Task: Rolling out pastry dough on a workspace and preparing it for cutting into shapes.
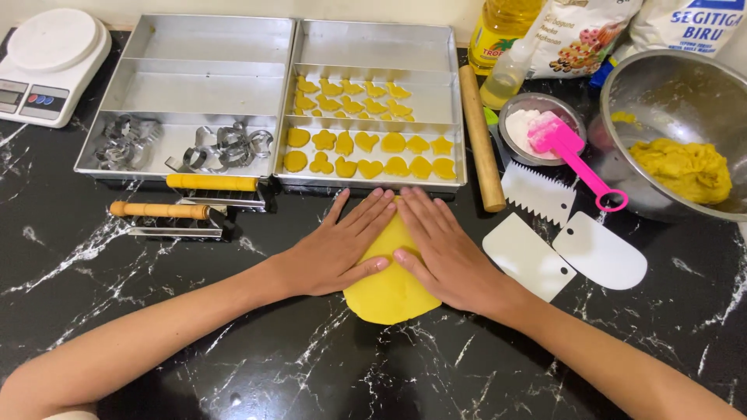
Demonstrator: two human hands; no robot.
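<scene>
Pressing yellow dough (389,299), left hand (334,253), right hand (443,253); white flour bags (685,23) beyond

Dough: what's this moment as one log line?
left hand flat on dough | right hand flat on dough | rolling pin beside

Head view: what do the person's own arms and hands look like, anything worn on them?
Both forearms are bare right up to the frame edge, with no sleeves over them. The left hand and right hand wear no gloves, and no rings, watch or bracelets show. Fingers are uncovered, nails short and unpainted. A sliver of pale fabric shows at the bottom left corner.
</scene>
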